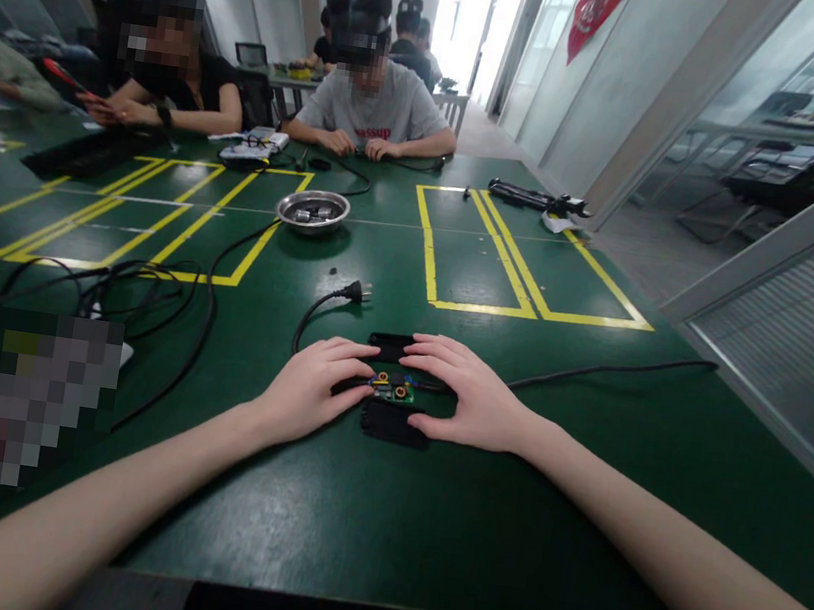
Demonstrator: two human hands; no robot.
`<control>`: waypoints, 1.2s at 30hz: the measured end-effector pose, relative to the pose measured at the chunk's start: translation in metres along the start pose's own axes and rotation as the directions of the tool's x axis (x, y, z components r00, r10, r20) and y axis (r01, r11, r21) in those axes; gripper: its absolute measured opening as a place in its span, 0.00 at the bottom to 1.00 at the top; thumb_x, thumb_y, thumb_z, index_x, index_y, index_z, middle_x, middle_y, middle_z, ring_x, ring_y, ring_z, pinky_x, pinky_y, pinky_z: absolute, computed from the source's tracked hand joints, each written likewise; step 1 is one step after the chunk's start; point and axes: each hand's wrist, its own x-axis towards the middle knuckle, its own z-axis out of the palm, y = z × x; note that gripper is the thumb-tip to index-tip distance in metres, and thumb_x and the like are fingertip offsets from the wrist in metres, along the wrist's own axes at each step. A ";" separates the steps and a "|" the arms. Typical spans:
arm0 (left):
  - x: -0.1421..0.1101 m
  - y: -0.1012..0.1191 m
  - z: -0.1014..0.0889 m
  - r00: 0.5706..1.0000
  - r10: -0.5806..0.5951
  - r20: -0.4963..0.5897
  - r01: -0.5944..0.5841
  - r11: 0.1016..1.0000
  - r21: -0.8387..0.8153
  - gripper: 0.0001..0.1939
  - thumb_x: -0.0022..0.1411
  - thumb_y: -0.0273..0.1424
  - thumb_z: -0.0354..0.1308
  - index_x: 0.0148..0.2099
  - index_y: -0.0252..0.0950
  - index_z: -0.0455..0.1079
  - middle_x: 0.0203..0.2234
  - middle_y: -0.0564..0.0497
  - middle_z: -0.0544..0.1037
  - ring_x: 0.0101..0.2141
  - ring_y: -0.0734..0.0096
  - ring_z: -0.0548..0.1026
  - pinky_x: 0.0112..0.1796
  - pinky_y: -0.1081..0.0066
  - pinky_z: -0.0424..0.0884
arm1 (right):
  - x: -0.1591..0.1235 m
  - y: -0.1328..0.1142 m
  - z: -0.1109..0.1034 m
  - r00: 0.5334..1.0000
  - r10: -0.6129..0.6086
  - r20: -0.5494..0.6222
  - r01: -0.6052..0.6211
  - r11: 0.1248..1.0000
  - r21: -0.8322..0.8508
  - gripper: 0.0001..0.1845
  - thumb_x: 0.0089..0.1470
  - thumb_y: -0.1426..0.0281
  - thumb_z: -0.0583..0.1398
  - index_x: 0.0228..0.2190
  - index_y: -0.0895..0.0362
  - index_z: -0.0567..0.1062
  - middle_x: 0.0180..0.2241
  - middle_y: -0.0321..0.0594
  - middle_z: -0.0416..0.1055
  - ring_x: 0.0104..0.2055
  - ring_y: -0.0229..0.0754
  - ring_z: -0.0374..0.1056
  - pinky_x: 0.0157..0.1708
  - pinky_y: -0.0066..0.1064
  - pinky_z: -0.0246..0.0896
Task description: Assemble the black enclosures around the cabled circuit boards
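Note:
A small green circuit board (395, 391) with copper-coloured coils lies between two black plastic case halves, the farther half (391, 343) and the nearer half (394, 424). Black cables run from both ends of the board. My left hand (311, 391) has thumb and index finger closed at the board's left end, with the other fingertips by the farther half. My right hand (474, 395) curves around the right-hand cable (432, 386), fingers and thumb apart. Its fingertips touch the farther half and its thumb rests at the nearer half.
A black power plug (355, 292) lies beyond my hands. Farther back is a metal bowl (312, 213) with small metal parts. Coiled black cables (113, 289) lie left. Yellow tape marks the green table (465, 540). People sit across, one in a grey shirt (382, 100).

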 end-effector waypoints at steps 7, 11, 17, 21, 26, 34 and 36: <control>-0.002 0.001 0.002 0.998 -0.031 -0.046 0.033 0.999 0.023 0.05 0.71 0.30 0.61 0.45 0.38 0.78 0.52 0.44 0.79 0.47 0.61 0.80 0.48 0.61 0.79 | 0.000 0.001 0.002 1.000 -0.009 -0.010 0.009 1.000 -0.020 0.34 0.53 0.57 0.71 0.59 0.54 0.74 0.60 0.52 0.73 0.67 0.60 0.63 0.65 0.60 0.60; -0.002 0.002 0.002 0.997 -0.055 -0.050 0.055 0.998 0.000 0.06 0.72 0.31 0.60 0.44 0.37 0.78 0.43 0.46 0.80 0.42 0.64 0.80 0.43 0.66 0.78 | 0.000 -0.001 0.001 0.999 -0.012 -0.048 0.010 0.999 -0.041 0.32 0.56 0.56 0.69 0.59 0.52 0.73 0.61 0.52 0.71 0.66 0.60 0.65 0.63 0.59 0.63; 0.000 0.005 -0.002 0.995 -0.092 -0.048 0.087 0.992 -0.088 0.08 0.74 0.33 0.58 0.46 0.36 0.77 0.36 0.49 0.82 0.36 0.67 0.80 0.37 0.70 0.75 | 0.002 -0.005 -0.009 0.986 -0.028 -0.165 0.011 0.994 -0.106 0.11 0.59 0.64 0.64 0.41 0.55 0.75 0.47 0.51 0.75 0.48 0.52 0.72 0.46 0.44 0.71; 0.000 0.009 -0.004 0.993 -0.089 -0.075 0.079 0.988 -0.130 0.09 0.74 0.33 0.58 0.45 0.35 0.78 0.35 0.48 0.81 0.34 0.69 0.79 0.33 0.73 0.73 | 0.001 -0.001 -0.016 0.996 -0.048 -0.071 0.038 0.989 -0.143 0.07 0.63 0.67 0.60 0.32 0.55 0.74 0.30 0.40 0.75 0.32 0.42 0.71 0.32 0.32 0.63; -0.002 0.013 -0.009 0.999 -0.024 -0.042 0.015 0.979 -0.201 0.07 0.71 0.31 0.60 0.44 0.34 0.79 0.32 0.49 0.81 0.30 0.73 0.77 0.28 0.77 0.70 | -0.003 -0.004 -0.022 0.991 -0.128 -0.034 0.122 0.982 -0.147 0.09 0.64 0.68 0.59 0.31 0.56 0.74 0.21 0.32 0.72 0.21 0.34 0.65 0.24 0.27 0.51; -0.006 0.016 -0.018 0.993 0.086 0.076 -0.061 0.958 -0.279 0.07 0.64 0.25 0.57 0.42 0.33 0.76 0.27 0.52 0.78 0.23 0.77 0.72 0.25 0.78 0.66 | -0.005 -0.015 -0.022 0.973 -0.227 0.048 0.231 0.969 -0.086 0.07 0.60 0.70 0.57 0.29 0.55 0.71 0.22 0.33 0.72 0.21 0.34 0.65 0.25 0.28 0.50; -0.006 0.016 -0.018 0.991 0.073 0.108 -0.040 0.958 -0.284 0.06 0.62 0.25 0.56 0.39 0.34 0.74 0.26 0.53 0.76 0.21 0.79 0.70 0.24 0.78 0.65 | -0.006 -0.015 -0.021 0.976 -0.198 0.092 0.206 0.976 -0.078 0.08 0.60 0.69 0.57 0.28 0.55 0.71 0.21 0.33 0.72 0.21 0.34 0.64 0.24 0.28 0.48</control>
